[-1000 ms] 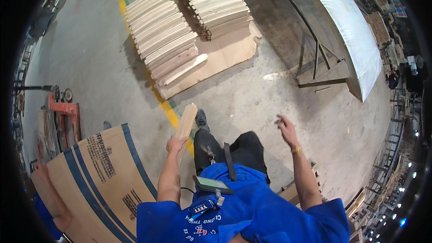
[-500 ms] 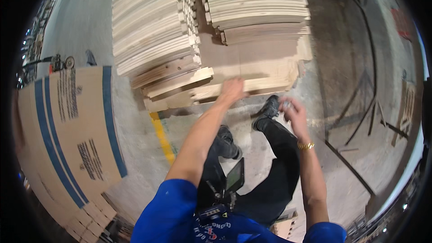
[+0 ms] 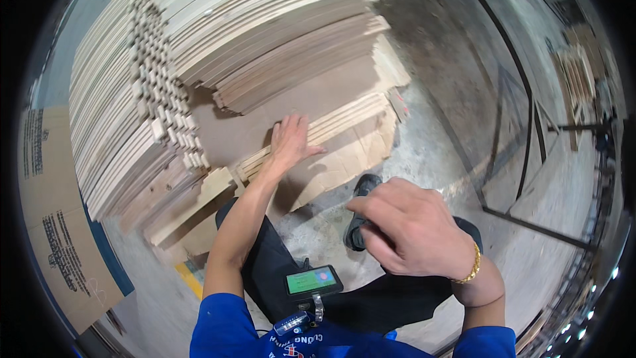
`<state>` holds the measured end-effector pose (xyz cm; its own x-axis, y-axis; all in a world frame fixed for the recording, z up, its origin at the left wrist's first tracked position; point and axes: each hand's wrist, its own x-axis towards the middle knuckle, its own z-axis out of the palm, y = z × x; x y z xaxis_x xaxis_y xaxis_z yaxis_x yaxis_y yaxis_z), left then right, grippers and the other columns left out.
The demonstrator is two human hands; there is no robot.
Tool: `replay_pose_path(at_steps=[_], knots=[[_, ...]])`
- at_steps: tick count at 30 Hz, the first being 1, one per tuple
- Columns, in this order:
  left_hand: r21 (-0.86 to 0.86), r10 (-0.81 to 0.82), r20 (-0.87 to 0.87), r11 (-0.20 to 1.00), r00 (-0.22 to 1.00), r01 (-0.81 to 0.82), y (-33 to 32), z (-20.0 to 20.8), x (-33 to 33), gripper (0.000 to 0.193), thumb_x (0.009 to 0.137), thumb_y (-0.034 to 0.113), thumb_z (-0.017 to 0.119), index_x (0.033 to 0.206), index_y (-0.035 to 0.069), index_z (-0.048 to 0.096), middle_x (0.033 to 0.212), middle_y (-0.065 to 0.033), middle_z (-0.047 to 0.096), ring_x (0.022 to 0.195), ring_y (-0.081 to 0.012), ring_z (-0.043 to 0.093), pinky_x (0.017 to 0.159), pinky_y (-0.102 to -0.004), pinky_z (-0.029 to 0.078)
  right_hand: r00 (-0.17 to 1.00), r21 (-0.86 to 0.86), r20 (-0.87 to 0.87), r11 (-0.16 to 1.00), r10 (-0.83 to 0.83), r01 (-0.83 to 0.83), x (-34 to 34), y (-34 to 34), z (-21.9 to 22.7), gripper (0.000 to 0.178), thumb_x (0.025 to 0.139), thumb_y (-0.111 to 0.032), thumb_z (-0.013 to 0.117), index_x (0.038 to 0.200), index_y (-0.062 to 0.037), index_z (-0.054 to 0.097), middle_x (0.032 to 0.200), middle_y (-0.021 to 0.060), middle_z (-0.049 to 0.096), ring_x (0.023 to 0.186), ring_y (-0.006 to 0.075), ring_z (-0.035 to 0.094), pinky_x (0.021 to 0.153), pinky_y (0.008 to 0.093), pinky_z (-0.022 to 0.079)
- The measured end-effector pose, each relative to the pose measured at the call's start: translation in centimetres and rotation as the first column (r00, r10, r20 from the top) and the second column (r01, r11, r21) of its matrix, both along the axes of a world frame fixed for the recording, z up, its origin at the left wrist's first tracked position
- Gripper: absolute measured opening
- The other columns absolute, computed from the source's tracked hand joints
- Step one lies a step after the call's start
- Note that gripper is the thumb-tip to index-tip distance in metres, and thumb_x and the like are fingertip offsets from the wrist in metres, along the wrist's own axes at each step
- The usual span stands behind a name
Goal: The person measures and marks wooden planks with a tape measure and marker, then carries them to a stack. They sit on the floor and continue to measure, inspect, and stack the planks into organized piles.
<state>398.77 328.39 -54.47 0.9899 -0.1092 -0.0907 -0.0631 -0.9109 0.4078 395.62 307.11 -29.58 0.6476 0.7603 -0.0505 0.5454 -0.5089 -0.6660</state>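
- Left hand (image 3: 289, 142) — splayed, palm down across pale wooden slats (image 3: 351, 118), which lie on a cardboard sheet (image 3: 361, 152) near stacked boards (image 3: 278, 36).
- Right hand (image 3: 411, 229) — raised, loosely curled; cannot tell whether it holds anything.

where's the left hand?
The left hand is just left of centre in the head view, over wooden strips on the cardboard sheet, below the right stack.

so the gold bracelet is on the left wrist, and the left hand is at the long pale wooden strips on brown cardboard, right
Wrong wrist: the head view shows the gold bracelet on the right. The left hand is at the long pale wooden strips on brown cardboard.
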Motion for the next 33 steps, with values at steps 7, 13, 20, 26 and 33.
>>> replay_pose_path(at_steps=[7, 13, 20, 26, 33], knots=[[-0.007, 0.063, 0.107, 0.998, 0.992, -0.063, -0.5, 3.4, -2.1, 0.057, 0.064, 0.023, 0.077, 0.11, 0.003, 0.05, 0.101, -0.0169, 0.055, 0.097, -0.0344, 0.055, 0.08, -0.0446, 0.046, 0.942, -0.05, 0.161, 0.951, -0.293, 0.304, -1.4, -0.5, -3.5, 0.026, 0.08, -0.015, 0.054, 0.103, -0.0032, 0.057, 0.084, 0.0163, 0.059, 0.081, 0.0358, 0.057, 0.067, 0.0451, 0.047], [-0.442, 0.205, 0.093, 0.885, 0.974, -0.145, -3.9, 12.9, -2.8, 0.058, 0.067, 0.025, 0.077, 0.112, -0.001, 0.051, 0.104, -0.019, 0.056, 0.095, -0.0318, 0.058, 0.081, -0.0407, 0.047, 0.708, 0.054, -0.302, 0.73, -0.638, 0.681, 1.2, -0.1, -6.7, 0.043, 0.082, -0.03, 0.063, 0.11, 0.0012, 0.055, 0.088, 0.0149, 0.065, 0.075, 0.0269, 0.062, 0.068, 0.0388, 0.049], [-0.704, 0.116, 0.17, 0.709, 0.979, 0.038, -1.8, 15.3, -1.8, 0.046, 0.082, 0.017, 0.064, 0.118, -0.007, 0.05, 0.118, -0.0197, 0.051, 0.112, -0.0316, 0.05, 0.096, -0.0371, 0.039, 0.502, 0.281, -0.748, 0.477, -0.435, 0.833, 1.2, 0.6, -5.7, 0.039, 0.076, -0.023, 0.073, 0.106, -0.0013, 0.06, 0.089, 0.0045, 0.063, 0.073, 0.01, 0.06, 0.059, 0.0229, 0.048], [0.04, 0.245, 0.343, 0.961, 0.907, -0.275, 6.2, 7.5, 4.3, 0.052, 0.079, 0.019, 0.066, 0.123, -0.002, 0.049, 0.126, -0.017, 0.046, 0.117, -0.0321, 0.044, 0.096, -0.0473, 0.037, 0.501, 0.246, -0.74, 0.512, -0.449, 0.823, 2.6, 0.1, -6.6, 0.038, 0.077, -0.019, 0.072, 0.108, -0.0002, 0.059, 0.091, 0.0059, 0.063, 0.079, 0.0144, 0.064, 0.059, 0.0297, 0.053], [0.25, 0.13, 0.225, 0.95, 0.966, -0.186, 6.2, 8.5, 5.2, 0.057, 0.067, 0.018, 0.072, 0.114, -0.005, 0.05, 0.112, -0.0241, 0.051, 0.106, -0.0359, 0.05, 0.09, -0.0491, 0.041, 0.362, 0.03, -0.689, 0.474, -0.628, 0.88, 3.4, -1.1, -7.8, 0.033, 0.078, -0.015, 0.07, 0.106, -0.0038, 0.056, 0.089, 0.0061, 0.064, 0.075, 0.0149, 0.063, 0.059, 0.0325, 0.053]])
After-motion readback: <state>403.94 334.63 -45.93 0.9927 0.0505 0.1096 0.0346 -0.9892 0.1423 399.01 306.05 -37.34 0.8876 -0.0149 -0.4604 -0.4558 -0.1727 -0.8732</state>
